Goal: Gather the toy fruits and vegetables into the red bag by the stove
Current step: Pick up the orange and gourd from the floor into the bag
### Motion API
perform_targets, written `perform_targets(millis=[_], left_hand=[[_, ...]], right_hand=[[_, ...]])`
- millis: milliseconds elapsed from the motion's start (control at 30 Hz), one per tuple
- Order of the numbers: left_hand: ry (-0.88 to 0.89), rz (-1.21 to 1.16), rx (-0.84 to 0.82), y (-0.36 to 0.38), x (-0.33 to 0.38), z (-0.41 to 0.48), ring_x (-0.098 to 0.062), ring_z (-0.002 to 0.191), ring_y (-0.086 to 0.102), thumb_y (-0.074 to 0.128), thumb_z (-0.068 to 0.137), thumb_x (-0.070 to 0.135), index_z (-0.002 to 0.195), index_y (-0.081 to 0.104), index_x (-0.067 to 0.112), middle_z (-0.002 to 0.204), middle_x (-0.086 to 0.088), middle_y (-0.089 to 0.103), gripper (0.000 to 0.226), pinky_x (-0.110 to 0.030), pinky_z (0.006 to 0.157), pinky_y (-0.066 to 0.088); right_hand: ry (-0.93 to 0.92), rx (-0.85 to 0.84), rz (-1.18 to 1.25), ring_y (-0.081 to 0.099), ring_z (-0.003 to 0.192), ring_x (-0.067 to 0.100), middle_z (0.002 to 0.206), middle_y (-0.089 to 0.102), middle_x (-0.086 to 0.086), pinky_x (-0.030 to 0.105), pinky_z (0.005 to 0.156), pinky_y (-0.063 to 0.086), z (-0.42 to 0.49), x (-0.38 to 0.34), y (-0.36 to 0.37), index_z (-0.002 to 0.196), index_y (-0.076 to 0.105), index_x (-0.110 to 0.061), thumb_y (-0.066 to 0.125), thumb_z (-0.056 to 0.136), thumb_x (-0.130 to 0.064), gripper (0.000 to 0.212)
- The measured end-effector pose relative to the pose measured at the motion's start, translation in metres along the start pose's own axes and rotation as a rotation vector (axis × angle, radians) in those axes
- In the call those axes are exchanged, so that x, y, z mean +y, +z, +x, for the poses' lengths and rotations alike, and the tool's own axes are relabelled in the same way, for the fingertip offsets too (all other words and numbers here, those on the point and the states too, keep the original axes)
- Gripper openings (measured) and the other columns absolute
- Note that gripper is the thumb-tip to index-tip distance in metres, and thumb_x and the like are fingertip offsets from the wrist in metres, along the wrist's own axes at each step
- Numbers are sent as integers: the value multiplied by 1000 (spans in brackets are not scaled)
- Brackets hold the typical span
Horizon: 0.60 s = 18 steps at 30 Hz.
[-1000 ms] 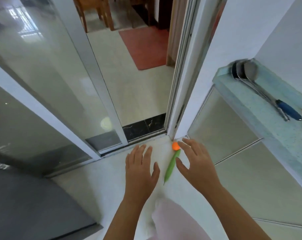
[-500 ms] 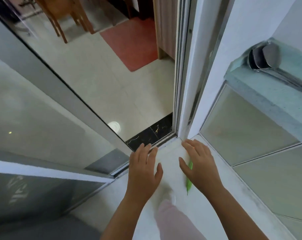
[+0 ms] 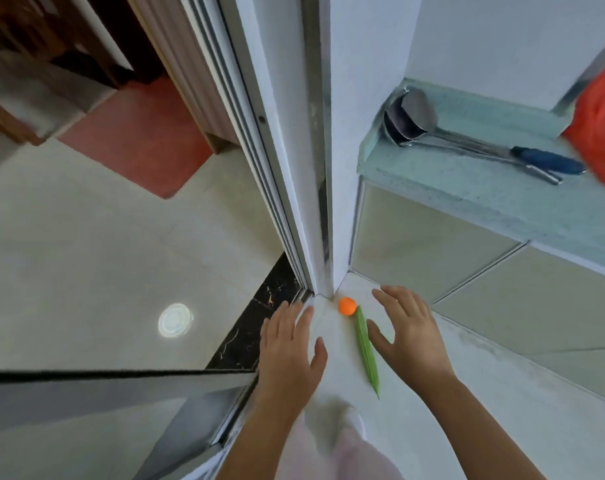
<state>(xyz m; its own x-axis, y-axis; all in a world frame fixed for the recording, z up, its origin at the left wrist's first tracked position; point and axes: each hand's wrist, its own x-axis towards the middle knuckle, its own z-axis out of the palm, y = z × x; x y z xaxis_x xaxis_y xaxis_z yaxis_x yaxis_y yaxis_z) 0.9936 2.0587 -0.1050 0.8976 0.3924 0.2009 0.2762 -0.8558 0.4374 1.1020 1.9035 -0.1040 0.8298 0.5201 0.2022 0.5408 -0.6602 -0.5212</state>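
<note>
We are holding our left hand [image 3: 289, 355] and right hand [image 3: 406, 330] wide, gripping nothing, flanking 2 toys at lower center, fruit [image 3: 347, 306] and pod [image 3: 366, 351]; neither is in the bag [image 3: 602, 123], upper right.

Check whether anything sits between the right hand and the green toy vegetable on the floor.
Nothing visible does. The right hand, fingers spread, is just right of the green toy vegetable, with only floor between them. The orange toy lies at the vegetable's far end, off the hand's path.

Steel ladles [image 3: 410, 116] on pale counter ledge [image 3: 484, 199]
</note>
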Motion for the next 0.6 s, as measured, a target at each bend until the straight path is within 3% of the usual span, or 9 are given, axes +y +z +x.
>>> perform_targets(millis=[100, 300, 467, 600], left_hand=[[27, -65, -41, 15, -8, 18, -24, 118, 39, 43, 80, 31, 122, 44, 13, 120, -15, 59, 45, -53, 93, 41], [166, -82, -199, 58, -48, 56, -25, 117, 40, 42, 81, 32, 121, 43, 14, 121, -15, 59, 44, -53, 93, 40], [324, -74, -325, 98, -62, 91, -27, 115, 46, 41, 81, 30, 120, 43, 15, 119, -12, 57, 42, -48, 93, 46], [358, -68, -371, 135, -83, 97, -31, 114, 51, 41, 81, 30, 119, 46, 12, 119, -12, 56, 42, -49, 91, 46]], right_hand=[[92, 58, -2, 54, 104, 32, 109, 63, 12, 44, 89, 47, 2, 8, 7, 110, 62, -7, 62, 73, -23, 41], [192, 173, -62, 51, 102, 27, 106, 64, 13, 43, 88, 46, 26, 18, 43, 107, 62, -5, 63, 72, -21, 38], [295, 166, -92, 54, 101, 29, 106, 64, 13, 46, 86, 48, 33, 39, 86, 106, 62, -5, 62, 72, -22, 38], [350, 113, -111, 59, 101, 33, 106, 65, 11, 51, 84, 49, 23, 63, 127, 107, 61, -8, 48, 77, -31, 40]])
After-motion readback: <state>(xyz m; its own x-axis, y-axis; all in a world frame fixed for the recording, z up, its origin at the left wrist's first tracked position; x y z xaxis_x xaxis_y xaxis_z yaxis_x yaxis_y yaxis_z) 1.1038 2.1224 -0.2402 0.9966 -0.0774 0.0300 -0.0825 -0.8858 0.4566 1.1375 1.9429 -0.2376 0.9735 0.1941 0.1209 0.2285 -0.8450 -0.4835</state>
